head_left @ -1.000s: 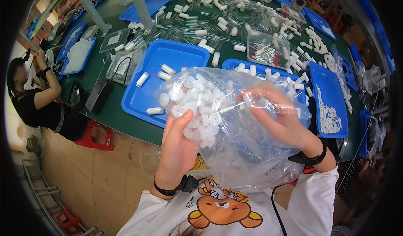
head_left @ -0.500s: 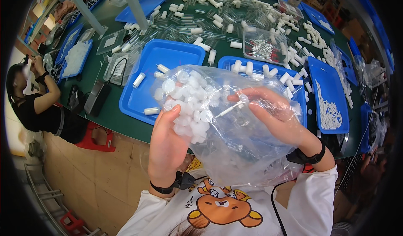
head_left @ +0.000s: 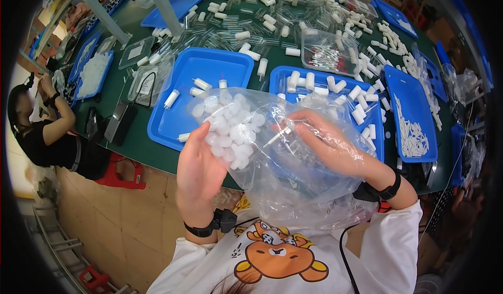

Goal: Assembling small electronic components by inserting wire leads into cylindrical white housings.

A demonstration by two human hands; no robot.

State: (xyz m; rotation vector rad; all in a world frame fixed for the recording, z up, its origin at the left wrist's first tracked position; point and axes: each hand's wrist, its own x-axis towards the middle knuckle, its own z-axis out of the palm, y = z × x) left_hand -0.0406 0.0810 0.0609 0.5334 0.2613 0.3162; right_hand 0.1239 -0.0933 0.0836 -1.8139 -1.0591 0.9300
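A clear plastic bag (head_left: 293, 189) hangs in front of me over the table edge, with a heap of small round white discs (head_left: 230, 131) in its left end. My left hand (head_left: 201, 173) cups that end from outside, thumb up against the discs. Plastic covers my right hand (head_left: 330, 145), which seems to be inside the bag. Its thumb and fingers pinch a thin white stick (head_left: 273, 138) with a wider end, and the stick's tip points toward the discs.
Behind the bag stand a blue tray (head_left: 209, 58) with a few white-capped tubes and another blue tray (head_left: 380, 150) of white cylinders. A third tray (head_left: 408, 90) holds white sticks. Glass tubes (head_left: 251, 24) litter the green table. A person (head_left: 52, 131) sits at left.
My right hand has moved a little left with the stick, nearer the discs. The bag has sunk slightly, and more of the tray of cylinders shows behind it.
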